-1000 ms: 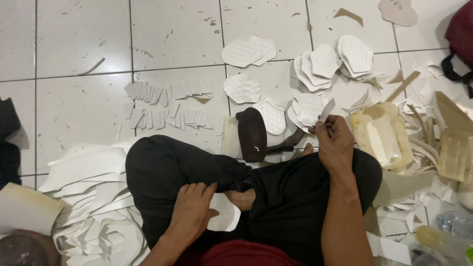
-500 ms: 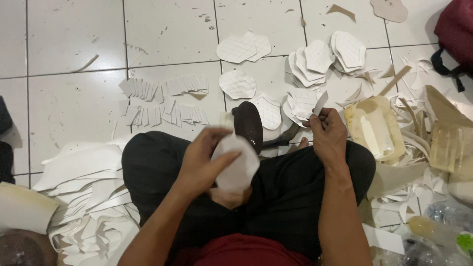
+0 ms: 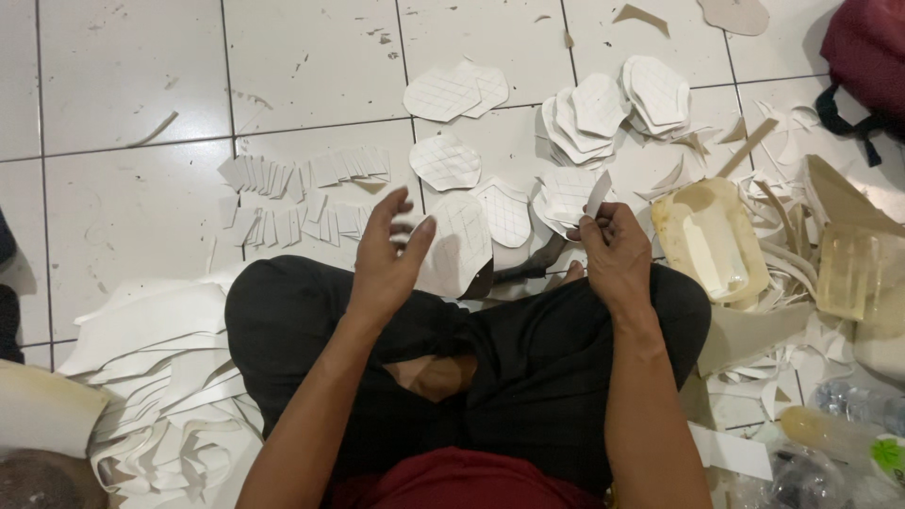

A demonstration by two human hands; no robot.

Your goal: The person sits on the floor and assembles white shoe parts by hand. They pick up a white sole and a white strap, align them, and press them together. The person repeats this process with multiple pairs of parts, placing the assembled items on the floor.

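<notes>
The person sits cross-legged on the tiled floor (image 3: 132, 85), and the left hand (image 3: 391, 259) is up with fingers spread, thumb and fingertips just touching the edge of a white gridded cut-out piece (image 3: 459, 243) that stands tilted over the dark shoe form (image 3: 490, 278) at the knees. The right hand (image 3: 615, 253) pinches a thin white strip (image 3: 598, 194) between thumb and forefinger, held upright.

To my eye the piece is being set onto the form (or just let go there), and bringing the strip across to it would call for a steady left-hand hold so the piece doesn't slide off.

Half a second earlier the left hand gripped that piece close over the lap; now the piece is farther out, over the form, and the fingers have opened. The right hand has barely shifted. Stacks of similar cut-outs (image 3: 603, 108) lie beyond, a yellowish tub (image 3: 712, 240) to the right.
</notes>
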